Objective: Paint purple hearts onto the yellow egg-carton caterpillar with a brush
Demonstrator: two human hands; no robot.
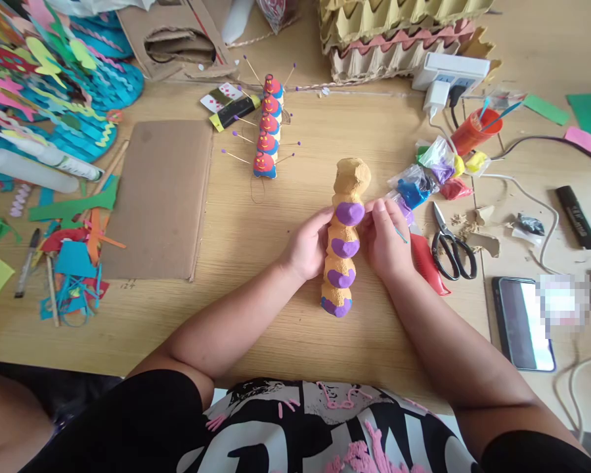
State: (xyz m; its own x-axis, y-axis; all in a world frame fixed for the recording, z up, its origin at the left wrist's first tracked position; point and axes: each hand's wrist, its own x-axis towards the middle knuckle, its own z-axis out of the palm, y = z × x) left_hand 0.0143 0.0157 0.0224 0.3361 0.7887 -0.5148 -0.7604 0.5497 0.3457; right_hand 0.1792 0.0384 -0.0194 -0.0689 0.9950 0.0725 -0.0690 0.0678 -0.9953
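A strip of egg carton (345,233), painted yellow-orange with purple clay patches on its bumps, is upright before me. My left hand (308,244) is closed around its left side, the fingers partly hidden behind it. At the right edge, near the top purple patch (349,213), my right hand (387,240) is closed in a pinch. A thin blue-green stick (400,234) pokes out of this hand; its other end is hidden. Farther back lies a similar strip, a finished-looking caterpillar (268,128) with red faces, blue clay and purple-tipped sticks.
To the right are scissors (453,246), bagged coloured clay (416,190), a red cup (475,131), a phone (523,323) and cables. Cardboard (157,200) and paper scraps (73,263) lie left. Egg cartons (394,49) and a power strip (450,71) stand at the back.
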